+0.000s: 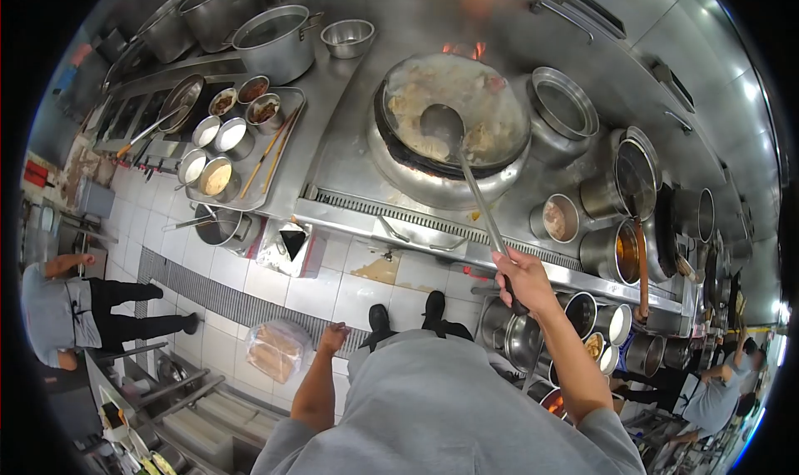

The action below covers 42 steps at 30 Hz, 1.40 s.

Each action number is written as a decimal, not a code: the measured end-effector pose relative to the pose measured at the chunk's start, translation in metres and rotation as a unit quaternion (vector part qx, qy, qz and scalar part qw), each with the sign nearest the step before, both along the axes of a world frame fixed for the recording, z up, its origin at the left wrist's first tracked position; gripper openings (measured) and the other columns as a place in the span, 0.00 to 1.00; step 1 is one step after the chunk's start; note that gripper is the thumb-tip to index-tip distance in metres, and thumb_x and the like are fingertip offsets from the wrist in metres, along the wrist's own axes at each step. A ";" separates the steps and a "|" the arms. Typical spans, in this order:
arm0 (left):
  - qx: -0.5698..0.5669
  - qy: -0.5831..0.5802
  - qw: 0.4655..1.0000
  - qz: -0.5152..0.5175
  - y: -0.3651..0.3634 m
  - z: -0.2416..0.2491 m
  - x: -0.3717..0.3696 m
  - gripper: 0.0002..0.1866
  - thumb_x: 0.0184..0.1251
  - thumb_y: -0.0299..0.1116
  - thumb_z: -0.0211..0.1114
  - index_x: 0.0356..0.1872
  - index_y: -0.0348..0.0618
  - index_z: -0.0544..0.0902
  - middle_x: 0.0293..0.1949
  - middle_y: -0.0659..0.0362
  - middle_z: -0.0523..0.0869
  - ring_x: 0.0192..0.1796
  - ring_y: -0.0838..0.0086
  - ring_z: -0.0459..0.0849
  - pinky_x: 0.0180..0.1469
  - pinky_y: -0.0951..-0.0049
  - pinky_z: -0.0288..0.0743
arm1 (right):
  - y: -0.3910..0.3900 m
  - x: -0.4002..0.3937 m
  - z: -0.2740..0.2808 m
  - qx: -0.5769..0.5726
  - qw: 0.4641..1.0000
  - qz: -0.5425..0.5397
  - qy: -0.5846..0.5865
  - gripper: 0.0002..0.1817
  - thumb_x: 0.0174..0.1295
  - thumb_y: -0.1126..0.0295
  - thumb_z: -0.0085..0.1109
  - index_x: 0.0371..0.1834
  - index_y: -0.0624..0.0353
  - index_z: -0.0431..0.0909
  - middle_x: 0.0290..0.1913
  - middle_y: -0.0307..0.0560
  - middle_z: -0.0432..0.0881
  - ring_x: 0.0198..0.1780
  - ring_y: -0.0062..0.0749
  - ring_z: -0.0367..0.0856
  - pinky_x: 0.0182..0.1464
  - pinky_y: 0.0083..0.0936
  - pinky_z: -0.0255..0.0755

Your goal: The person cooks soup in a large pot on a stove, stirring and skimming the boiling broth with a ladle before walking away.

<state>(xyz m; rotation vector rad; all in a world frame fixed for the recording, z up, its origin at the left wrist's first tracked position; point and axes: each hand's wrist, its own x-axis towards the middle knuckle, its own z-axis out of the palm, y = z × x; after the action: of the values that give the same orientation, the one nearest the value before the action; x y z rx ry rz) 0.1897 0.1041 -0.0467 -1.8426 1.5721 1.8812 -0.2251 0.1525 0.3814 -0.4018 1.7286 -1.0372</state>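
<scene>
My right hand (pixel 520 279) is wrapped round the long handle of a metal wok ladle (pixel 476 188). The ladle's round bowl is down at the food, over the near half of a big wok (pixel 381 142). Pale, bubbling liquid (pixel 441 76) with yellowish and reddish pieces fills the wok, and flames show at its far rim. My left hand (pixel 334 338) hangs low by my left side with curled fingers, and nothing shows in it. Below it on the floor lies a clear plastic bag (pixel 277 352) holding brown contents.
To the left, a tray (pixel 279 155) carries several seasoning pots and chopsticks. A lidless metal pot (pixel 566 105) and a small pot of pinkish food (pixel 559 219) flank the wok's right. Co-workers stand at far left (pixel 62 304) and far right (pixel 720 392).
</scene>
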 end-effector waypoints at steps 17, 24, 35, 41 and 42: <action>-0.018 0.057 0.996 0.068 0.003 -0.004 0.051 0.26 0.56 0.38 0.62 0.51 0.28 0.74 0.32 0.52 0.84 0.31 0.74 0.80 0.34 0.74 0.73 | -0.078 0.069 -0.026 -0.045 0.992 -0.079 -0.085 0.09 0.64 0.63 0.51 0.36 0.57 0.69 0.19 0.38 0.68 0.11 0.21 0.64 0.11 0.20 0.58; -0.002 0.063 0.994 0.091 0.008 0.016 0.072 0.24 0.57 0.37 0.61 0.51 0.27 0.74 0.37 0.49 0.83 0.34 0.72 0.82 0.38 0.75 0.75 | -0.110 0.075 -0.023 -0.078 0.977 -0.113 -0.161 0.11 0.64 0.63 0.51 0.42 0.58 0.70 0.21 0.38 0.68 0.14 0.20 0.64 0.14 0.20 0.59; 0.049 0.082 0.980 0.172 -0.004 0.047 0.076 0.20 0.59 0.30 0.59 0.50 0.28 0.74 0.35 0.55 0.82 0.32 0.74 0.79 0.34 0.77 0.74 | -0.132 0.031 -0.025 -0.228 0.756 -0.161 -0.592 0.14 0.65 0.61 0.51 0.43 0.62 0.70 0.20 0.34 0.69 0.14 0.15 0.65 0.16 0.15 0.60; 0.051 0.047 0.991 0.116 -0.008 0.041 0.077 0.18 0.59 0.31 0.59 0.48 0.31 0.75 0.34 0.57 0.83 0.31 0.75 0.79 0.32 0.77 0.74 | -0.055 0.010 0.010 -0.258 0.764 -0.181 -0.564 0.16 0.65 0.61 0.50 0.46 0.63 0.70 0.19 0.34 0.69 0.13 0.14 0.64 0.13 0.15 0.59; 0.053 0.046 0.991 0.112 -0.009 0.037 0.077 0.18 0.59 0.31 0.59 0.48 0.31 0.75 0.34 0.57 0.83 0.31 0.75 0.79 0.32 0.77 0.74 | -0.037 0.006 0.015 -0.263 0.771 -0.188 -0.548 0.16 0.66 0.61 0.49 0.47 0.63 0.70 0.19 0.34 0.69 0.12 0.14 0.63 0.12 0.14 0.57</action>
<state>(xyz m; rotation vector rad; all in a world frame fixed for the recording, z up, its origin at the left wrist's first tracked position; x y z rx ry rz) 0.2669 0.0953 -0.0099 -1.9838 1.3074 2.1262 -0.2191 0.1155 0.3964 0.2415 0.4291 -1.6060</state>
